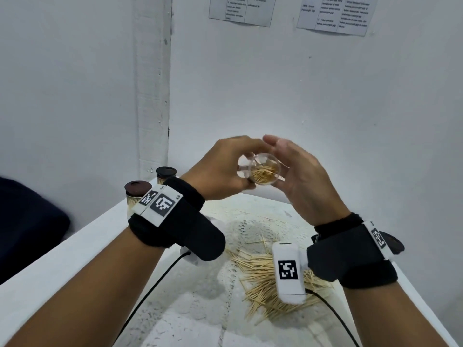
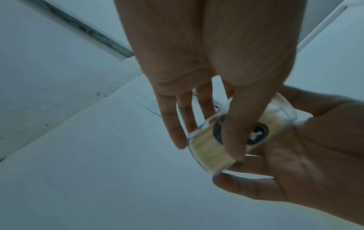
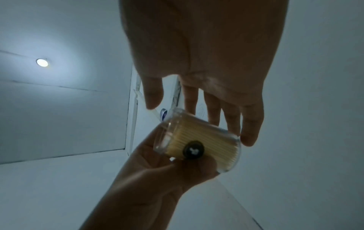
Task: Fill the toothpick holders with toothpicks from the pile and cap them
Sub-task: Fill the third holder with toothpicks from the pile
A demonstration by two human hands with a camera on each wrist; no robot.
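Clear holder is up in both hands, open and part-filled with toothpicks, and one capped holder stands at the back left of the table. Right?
Not quite: the head view shows two capped holders at the back left, not one. The rest holds: the left hand grips the open clear holder, part-filled with toothpicks, and the right hand touches it.

A clear plastic toothpick holder (image 1: 260, 171) is held up above the white table (image 1: 75, 251), between the left hand (image 1: 225, 169) and the right hand (image 1: 298, 176). Below them a pile of loose wooden toothpicks (image 1: 260, 279) lies on the table. Two capped, filled holders (image 1: 136, 194) stand far left, one behind the other.
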